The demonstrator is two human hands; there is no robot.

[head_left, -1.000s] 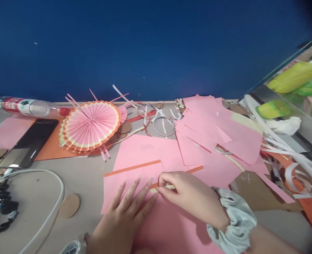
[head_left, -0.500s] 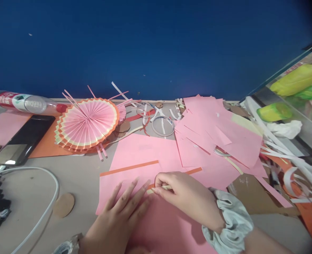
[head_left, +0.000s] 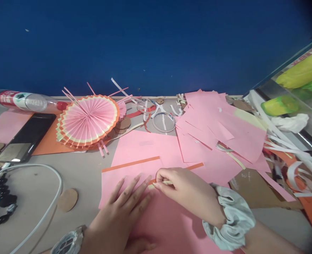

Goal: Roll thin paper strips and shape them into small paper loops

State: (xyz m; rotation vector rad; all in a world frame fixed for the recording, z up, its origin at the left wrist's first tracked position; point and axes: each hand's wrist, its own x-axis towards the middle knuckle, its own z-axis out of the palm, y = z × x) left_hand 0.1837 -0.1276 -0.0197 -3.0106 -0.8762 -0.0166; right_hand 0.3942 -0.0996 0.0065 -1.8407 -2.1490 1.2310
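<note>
My left hand (head_left: 124, 208) lies flat, fingers spread, on a pink paper sheet (head_left: 166, 225) at the table's near edge. Just to its right, my right hand (head_left: 184, 190) is closed in a pinch on a thin pale yellow strip (head_left: 164, 183) lying along the sheet's edge, beside an orange strip (head_left: 195, 166). A second orange strip (head_left: 130, 164) runs along another pink sheet just behind. A watch sits on my left wrist and a grey scrunchie (head_left: 231, 217) on my right wrist.
A pleated pink paper fan (head_left: 88, 120) lies at the back left, near a plastic bottle (head_left: 25, 100) and a black phone (head_left: 25, 137). Loose pink sheets (head_left: 224, 130) pile up at the right. A white cable (head_left: 49, 208), cardboard discs (head_left: 67, 199) and tape rings (head_left: 163, 121) lie about.
Both hands stay in nearly the same pose on the pink sheet; the view has shifted slightly, bringing my left wrist and watch into sight.
</note>
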